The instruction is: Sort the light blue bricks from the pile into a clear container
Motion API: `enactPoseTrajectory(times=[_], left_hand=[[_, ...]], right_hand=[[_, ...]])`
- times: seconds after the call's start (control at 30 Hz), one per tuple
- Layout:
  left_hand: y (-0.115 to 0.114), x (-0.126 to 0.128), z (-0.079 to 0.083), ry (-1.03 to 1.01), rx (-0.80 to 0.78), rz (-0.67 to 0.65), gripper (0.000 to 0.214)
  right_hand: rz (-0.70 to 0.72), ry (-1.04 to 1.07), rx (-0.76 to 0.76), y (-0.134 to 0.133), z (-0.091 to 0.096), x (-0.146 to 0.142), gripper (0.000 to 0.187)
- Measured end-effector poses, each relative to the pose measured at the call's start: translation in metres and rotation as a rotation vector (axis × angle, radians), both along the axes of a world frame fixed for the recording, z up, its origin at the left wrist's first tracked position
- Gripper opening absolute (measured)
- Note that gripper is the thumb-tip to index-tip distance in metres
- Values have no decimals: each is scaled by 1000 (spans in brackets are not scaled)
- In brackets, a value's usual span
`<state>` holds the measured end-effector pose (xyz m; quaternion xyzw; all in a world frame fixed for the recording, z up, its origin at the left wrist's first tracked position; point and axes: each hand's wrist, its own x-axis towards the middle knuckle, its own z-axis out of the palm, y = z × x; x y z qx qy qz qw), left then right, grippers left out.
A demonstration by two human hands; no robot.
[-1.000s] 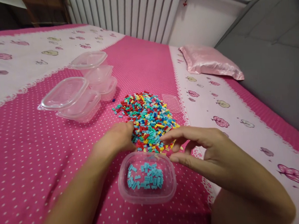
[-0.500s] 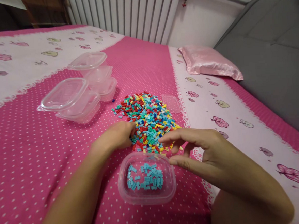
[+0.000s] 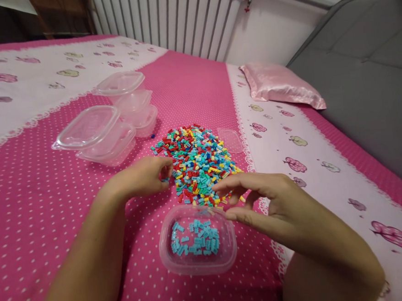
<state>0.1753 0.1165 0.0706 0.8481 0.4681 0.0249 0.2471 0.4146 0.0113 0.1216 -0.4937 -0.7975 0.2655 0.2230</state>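
Note:
My left hand (image 3: 147, 176) is at the left edge of a heap of small toy bricks (image 3: 202, 162) in red, yellow, green, white and blues. Its fingers are curled together, and a bit of a light-blue toy brick (image 3: 165, 180) shows at the fingertips. My right hand (image 3: 266, 196) hovers at the heap's near right side, fingers apart and nothing visible between them. Its thumb is beside the rim of a clear plastic container (image 3: 164, 256), which stands in front of the heap. Several light-blue bricks (image 3: 207, 239) lie inside that container.
More clear plastic containers (image 3: 109, 145) stand stacked at the left on the pink dotted bedspread (image 3: 197, 91). A clear lid (image 3: 230, 140) lies right of the heap. A pink pillow (image 3: 282, 85) rests near the grey headboard (image 3: 363, 56); a white radiator (image 3: 167, 22) is behind.
My left hand has drawn back leftward from the heap, and a light-blue brick now shows at its fingers. My right hand and the container have hardly moved.

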Motion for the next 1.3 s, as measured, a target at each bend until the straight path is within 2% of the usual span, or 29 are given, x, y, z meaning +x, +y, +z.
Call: enactPoseTrajectory(times=[0.17,0.33,0.57,0.9,1.17,1.3], left_hand=[[-7,4,8,-278,-136,-77,9],[-9,8,8,-391,-204,-131,8],[-5,13,0,-468,-193,-48,14],[5,32,-25,-553,-73,112,15],[8,31,-25,-542,-14,154,20],[3,31,-16,-673,-107,183,22]], right_hand=[[-22,15,-13,3,-4,-2,26],[-21,10,-30,7,-8,-6,24],[-71,-28,-3,13,-13,-6,24],[-185,-110,38,17,-18,-7,28],[-216,-155,79,19,-22,-5,26],[-218,-97,85,20,-20,-7,24]])
